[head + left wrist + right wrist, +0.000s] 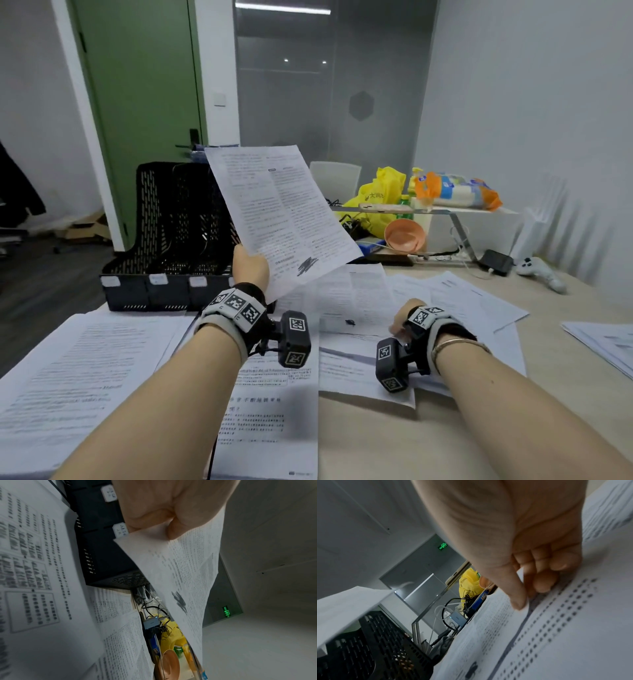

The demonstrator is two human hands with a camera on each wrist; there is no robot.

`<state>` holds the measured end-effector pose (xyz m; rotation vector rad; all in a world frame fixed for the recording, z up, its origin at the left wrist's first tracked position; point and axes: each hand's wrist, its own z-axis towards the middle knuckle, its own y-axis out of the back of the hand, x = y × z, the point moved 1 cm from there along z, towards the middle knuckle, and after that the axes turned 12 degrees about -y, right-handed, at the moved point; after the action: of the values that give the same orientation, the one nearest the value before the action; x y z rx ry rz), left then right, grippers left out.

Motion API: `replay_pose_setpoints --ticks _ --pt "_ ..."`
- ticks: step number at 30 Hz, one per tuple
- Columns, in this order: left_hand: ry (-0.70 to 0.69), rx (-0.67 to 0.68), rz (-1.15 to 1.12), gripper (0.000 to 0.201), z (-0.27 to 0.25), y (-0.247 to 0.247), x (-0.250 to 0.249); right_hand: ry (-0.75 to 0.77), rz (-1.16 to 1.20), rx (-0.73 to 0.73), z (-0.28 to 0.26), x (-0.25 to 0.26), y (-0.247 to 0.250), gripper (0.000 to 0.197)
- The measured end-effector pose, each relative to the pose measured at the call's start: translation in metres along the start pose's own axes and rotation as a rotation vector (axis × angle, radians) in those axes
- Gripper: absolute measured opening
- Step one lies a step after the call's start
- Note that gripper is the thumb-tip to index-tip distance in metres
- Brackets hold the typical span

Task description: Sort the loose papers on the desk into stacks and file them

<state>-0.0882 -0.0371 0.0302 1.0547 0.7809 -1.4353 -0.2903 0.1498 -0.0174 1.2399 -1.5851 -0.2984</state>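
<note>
My left hand (249,262) pinches the lower corner of a printed sheet (281,212) and holds it tilted in the air, just right of the black slotted file tray (164,233). The left wrist view shows thumb and fingers (171,531) closed on that sheet (185,572), with the tray (102,550) behind. Several loose printed papers (85,370) cover the desk. My right hand (402,318) is down on the sheets at centre right. In the right wrist view its thumb and curled fingers (542,582) pinch the edge of a sheet (556,628) lying there.
Behind the papers stand a yellow bag (380,195), an orange bowl (404,236), cables and a metal riser shelf (445,212). A white game controller (541,272) and a black box (496,262) lie at the right. Another paper stack (603,342) reaches the right edge.
</note>
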Motion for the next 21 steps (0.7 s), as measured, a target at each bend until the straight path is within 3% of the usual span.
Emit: replay_pose_setpoints --ticks 3,6,9,12,21 --pt "-0.001 0.016 0.011 0.03 0.0 -0.003 0.004 0.006 0.107 -0.036 0.013 -0.008 0.008 0.033" --pt "0.006 0.048 0.044 0.029 -0.005 -0.005 0.004 0.008 0.252 -0.232 0.019 -0.017 0.021 0.006" --pt "0.0 0.032 0.118 0.031 -0.012 -0.006 0.0 0.068 0.508 -0.418 0.013 -0.029 0.042 0.015" --pt "0.009 0.015 0.166 0.032 -0.023 -0.007 -0.004 0.095 0.646 -0.51 0.004 -0.046 0.064 0.024" --pt "-0.039 0.059 0.149 0.031 -0.034 -0.017 -0.012 0.205 0.758 -0.572 -0.016 -0.066 0.098 0.018"
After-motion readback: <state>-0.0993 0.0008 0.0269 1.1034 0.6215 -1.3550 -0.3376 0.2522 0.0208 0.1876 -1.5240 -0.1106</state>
